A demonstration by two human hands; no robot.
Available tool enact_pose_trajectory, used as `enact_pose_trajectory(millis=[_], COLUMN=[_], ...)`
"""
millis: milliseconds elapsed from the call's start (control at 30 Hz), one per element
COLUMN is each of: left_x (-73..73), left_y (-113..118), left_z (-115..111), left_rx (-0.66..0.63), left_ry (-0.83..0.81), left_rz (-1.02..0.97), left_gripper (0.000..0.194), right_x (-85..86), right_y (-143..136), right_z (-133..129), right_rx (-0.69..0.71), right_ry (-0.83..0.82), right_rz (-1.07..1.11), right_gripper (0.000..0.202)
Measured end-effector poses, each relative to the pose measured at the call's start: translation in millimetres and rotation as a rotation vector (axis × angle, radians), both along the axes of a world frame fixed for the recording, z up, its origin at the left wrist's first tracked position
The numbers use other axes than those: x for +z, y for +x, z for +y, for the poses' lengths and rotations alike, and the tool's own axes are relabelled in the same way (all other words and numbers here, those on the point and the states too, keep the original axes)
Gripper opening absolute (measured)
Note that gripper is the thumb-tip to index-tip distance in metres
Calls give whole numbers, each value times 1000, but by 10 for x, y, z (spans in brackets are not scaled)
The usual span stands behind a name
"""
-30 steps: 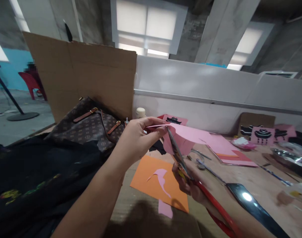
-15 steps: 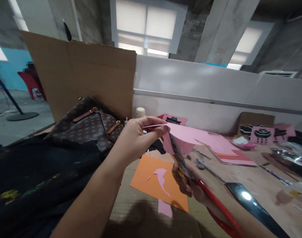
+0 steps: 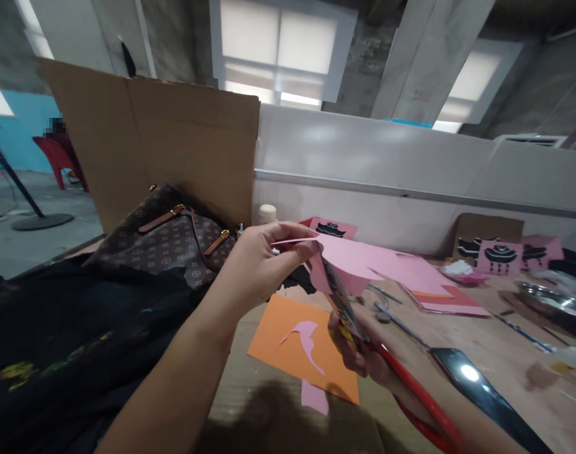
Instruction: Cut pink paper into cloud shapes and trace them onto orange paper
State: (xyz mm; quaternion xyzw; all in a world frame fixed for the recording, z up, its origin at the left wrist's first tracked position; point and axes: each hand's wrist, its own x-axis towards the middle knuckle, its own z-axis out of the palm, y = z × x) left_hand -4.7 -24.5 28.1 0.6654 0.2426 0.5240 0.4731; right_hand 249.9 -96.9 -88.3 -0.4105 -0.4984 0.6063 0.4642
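On the counter point(image 3: 515, 372), a brown bag point(image 3: 174, 243) lies far left. The pink paper point(image 3: 358, 255) is held above the counter; the left hand point(image 3: 264, 265) has its grip pinched closed on the paper's left end. An orange sheet point(image 3: 273, 328) lies below, nearer, bearing curved pink scraps point(image 3: 307, 343). The right hand point(image 3: 368, 353) has its grip wrapped round red-handled scissors point(image 3: 339, 293), blades at the paper beside the left thumb.
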Motion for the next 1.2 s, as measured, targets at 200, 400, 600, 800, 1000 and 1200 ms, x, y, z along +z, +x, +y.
enact_pose_trajectory(millis=[200, 400, 600, 800, 1000, 1200], left_x=[4, 19, 67, 114, 97, 81], left_y=[-3, 6, 8, -8, -14, -51], left_z=[-10, -16, -56, -104, -108, -71], left_rx=[14, 59, 72, 106, 3, 6], left_ry=[27, 93, 75, 128, -16, -12], left_rz=[11, -47, -53, -65, -45, -20], left_gripper=[19, 20, 19, 15, 20, 21], right_x=[46, 38, 65, 13, -12, 84], right_y=[-108, -351, -358, -187, -47, -85], right_z=[-58, -19, -17, 60, 32, -30], right_rx=[69, 26, -40, -53, -74, -81], right_ry=[69, 349, 136, -38, -145, -116], right_rz=[-20, -82, -6, 111, 200, 182], right_gripper=[47, 49, 41, 36, 30, 30])
